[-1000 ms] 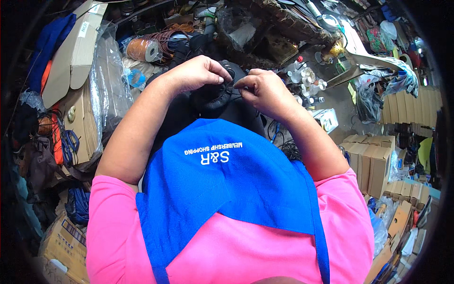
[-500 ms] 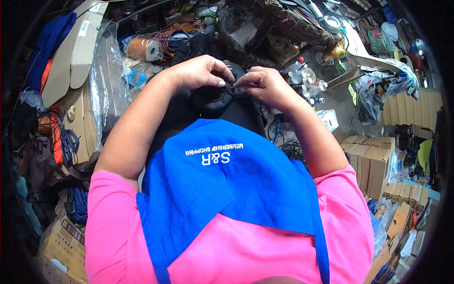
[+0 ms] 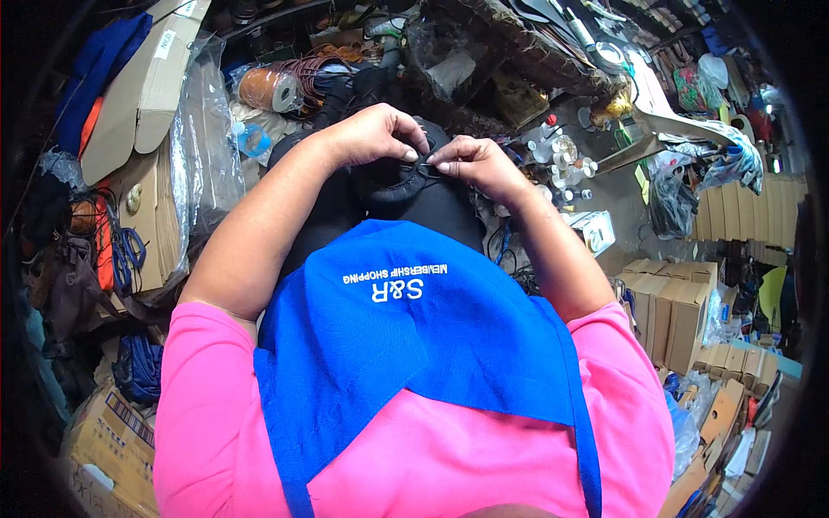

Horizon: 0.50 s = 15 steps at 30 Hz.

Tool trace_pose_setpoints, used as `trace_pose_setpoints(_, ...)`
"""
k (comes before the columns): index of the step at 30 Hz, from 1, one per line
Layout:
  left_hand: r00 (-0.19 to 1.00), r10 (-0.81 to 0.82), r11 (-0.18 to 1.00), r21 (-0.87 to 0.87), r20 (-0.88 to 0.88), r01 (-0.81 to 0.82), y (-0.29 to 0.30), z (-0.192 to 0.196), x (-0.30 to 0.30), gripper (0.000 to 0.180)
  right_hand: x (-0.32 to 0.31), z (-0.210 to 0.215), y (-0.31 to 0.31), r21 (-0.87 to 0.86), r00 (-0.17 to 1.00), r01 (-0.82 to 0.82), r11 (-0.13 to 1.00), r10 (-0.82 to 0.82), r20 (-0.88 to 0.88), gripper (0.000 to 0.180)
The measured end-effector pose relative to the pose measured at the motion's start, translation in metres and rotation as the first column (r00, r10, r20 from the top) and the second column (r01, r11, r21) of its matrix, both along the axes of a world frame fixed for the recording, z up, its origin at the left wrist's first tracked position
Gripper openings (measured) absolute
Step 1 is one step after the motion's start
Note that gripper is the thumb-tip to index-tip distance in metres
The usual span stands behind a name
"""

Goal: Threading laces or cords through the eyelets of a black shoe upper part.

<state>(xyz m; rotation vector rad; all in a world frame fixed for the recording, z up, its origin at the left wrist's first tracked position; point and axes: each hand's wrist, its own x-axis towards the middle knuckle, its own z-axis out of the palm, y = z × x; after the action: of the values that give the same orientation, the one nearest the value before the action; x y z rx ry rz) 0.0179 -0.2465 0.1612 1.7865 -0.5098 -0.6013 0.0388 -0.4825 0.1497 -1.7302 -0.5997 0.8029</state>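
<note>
A black shoe (image 3: 390, 192), as far as its dark rounded shape shows, rests on my lap above the blue apron (image 3: 406, 319). My left hand (image 3: 387, 136) bends over its far side, thumb and forefinger closed in a pinch at the opening. Opposite it, my right hand (image 3: 480, 164) pinches at the same spot, fingertips almost meeting the left ones. Whatever lies between the fingertips is small and dark; it may be a thread or lace, but I cannot make it out.
An orange thread spool (image 3: 269, 90) lies beyond my left forearm. Several small bottles (image 3: 566, 160) stand to the right of my hands. Cardboard boxes (image 3: 669, 302) are stacked at the right, and large cardboard sheets (image 3: 142, 95) lean at the left.
My right hand has dropped slightly and turned, its fingers less tightly curled. The left hand stays nearly in place at the shoe. The whole view has shifted a little.
</note>
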Motion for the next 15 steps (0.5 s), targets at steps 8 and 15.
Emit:
trace_pose_setpoints(8, 0.997, 0.070, 0.998, -0.007, -0.015, -0.070, 0.000, 0.001, -0.003, 0.023, -0.025, 0.028, 0.014, -0.129, 0.817, 0.136, 0.982, -0.038, 0.575, 0.015)
trace_pose_setpoints(15, 0.949, 0.219, 0.967, 0.079, 0.227, -0.242, 0.002, 0.011, -0.021, 0.027, -0.027, 0.032, 0.016, -0.112, 0.746, 0.063, 0.992, 0.028, 0.666, 0.017)
